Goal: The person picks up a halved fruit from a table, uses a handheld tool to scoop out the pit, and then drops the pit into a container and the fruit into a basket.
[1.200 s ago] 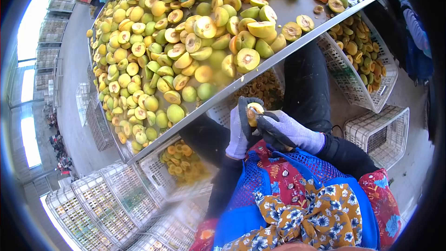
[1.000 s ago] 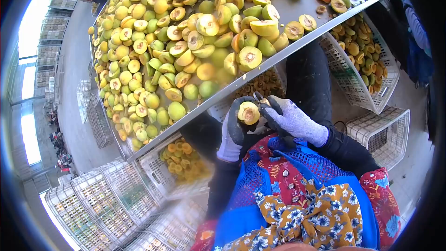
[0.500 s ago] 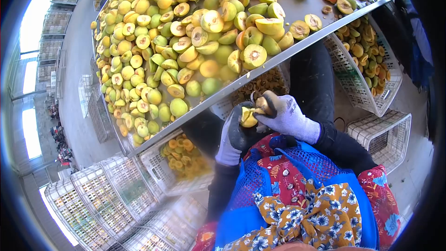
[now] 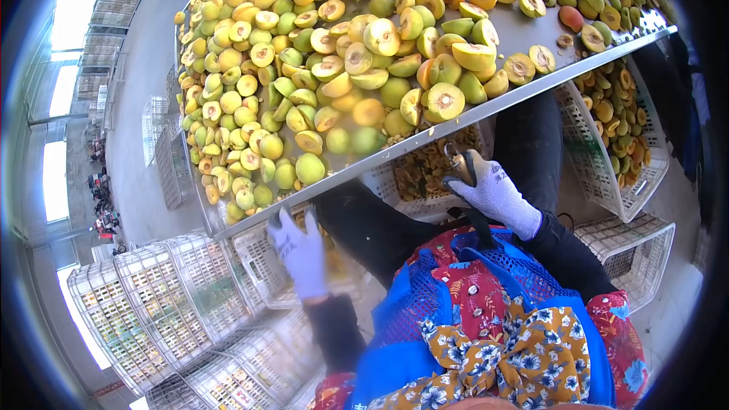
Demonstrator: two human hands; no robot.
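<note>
My left hand [image 4: 298,249], in a pale lilac work glove, is spread open over a white crate [image 4: 250,258] left of my knees, and nothing shows in its fingers. My right hand [image 4: 492,188], in a matching glove with dark fingertips, is closed around a small metal pitting tool [image 4: 454,158], partly hidden by the fingers. Below that tool, a crate of fruit scraps [image 4: 421,171] stands between my legs. Beyond my hands, the metal table [image 4: 486,110] carries a heap of halved yellow-green apricots [image 4: 304,91], some with stones showing.
On the right, a tilted white crate [image 4: 585,133] holds more fruit halves, above another white crate [image 4: 638,250]. Stacked white crates [image 4: 159,296] stand at the lower left. The table's raised metal rim [image 4: 425,137] runs across in front of me.
My hands were together on a yellow fruit piece; now they are apart. My left hand has moved left over the crate without the fruit. My right hand remains near the scrap crate.
</note>
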